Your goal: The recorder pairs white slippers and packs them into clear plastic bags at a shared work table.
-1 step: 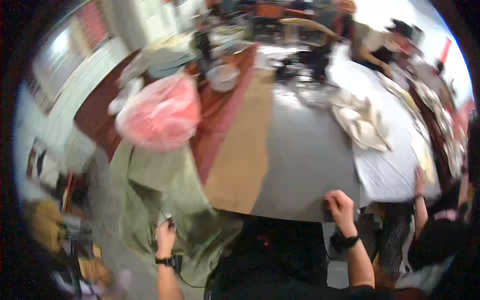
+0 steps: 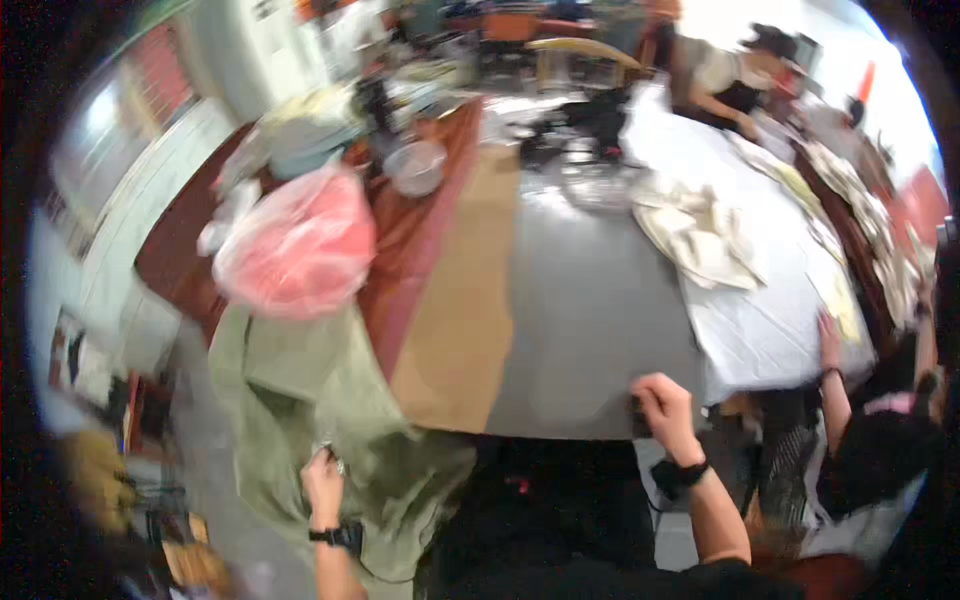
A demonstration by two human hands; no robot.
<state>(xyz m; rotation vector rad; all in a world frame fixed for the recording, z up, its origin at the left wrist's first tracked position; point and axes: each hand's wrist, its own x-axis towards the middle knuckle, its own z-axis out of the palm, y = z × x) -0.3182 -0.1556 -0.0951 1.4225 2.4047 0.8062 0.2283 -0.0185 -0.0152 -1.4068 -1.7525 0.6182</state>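
Note:
My left hand is closed around a small tool with a shiny metal tip, too blurred to name. It is in front of the green cloth, which drapes off the table's left front side. My right hand is curled at the front edge of the grey tabletop. A small dark patch shows under its fingers; whether it is a held object or a shadow is unclear. Brown paper or board covers a strip of the table beside the grey part.
A pink bundle in clear plastic sits at the left, near a clear tub. Cream cloth lies on white fabric at the right. Another person's hand touches that fabric; a second person works farther back.
The view has shifted a little, so the table and the things on it appear slightly farther left. Both hands stay closed in about the same places.

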